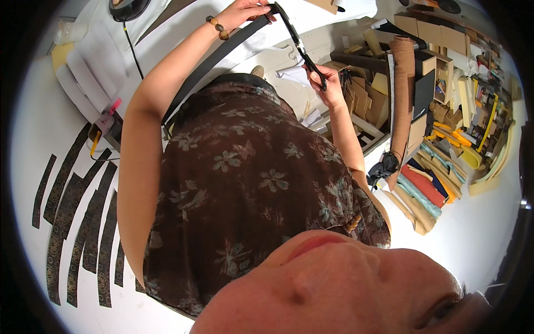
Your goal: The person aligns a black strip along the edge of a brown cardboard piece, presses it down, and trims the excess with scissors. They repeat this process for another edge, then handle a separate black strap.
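Grasping a pair of long, slender scissors with black handles [300, 47], our right hand [329, 86] has its fingers wrapped about the loops while the narrow blades reach up toward our left hand [245, 12]. That hand pinches one end of a long, flat, charcoal-dark strip [222, 49], smooth-edged and ribbon-like; the strip slants down beside our left forearm. The blade tips lie right by the pinched end, though we cannot tell whether they touch it. Round brown and amber beads form a bracelet [217, 28] at our left wrist.

We wear a dark brown garment [250, 161] printed with grey-green, many-petalled flowers. Beyond the hands spreads a smooth white tabletop [345, 14]. To our left, straight dark strips with a faint ornate pattern [105, 250] lie roughly side by side, some overlapping, on a pale surface [130, 314]. To our right stands a tall, brown, cylindrical roll [401, 89], near flat-sided tan cardboard pieces [367, 100]. Farther right, slim teal rolls [417, 195] lie beside a red one [427, 183].
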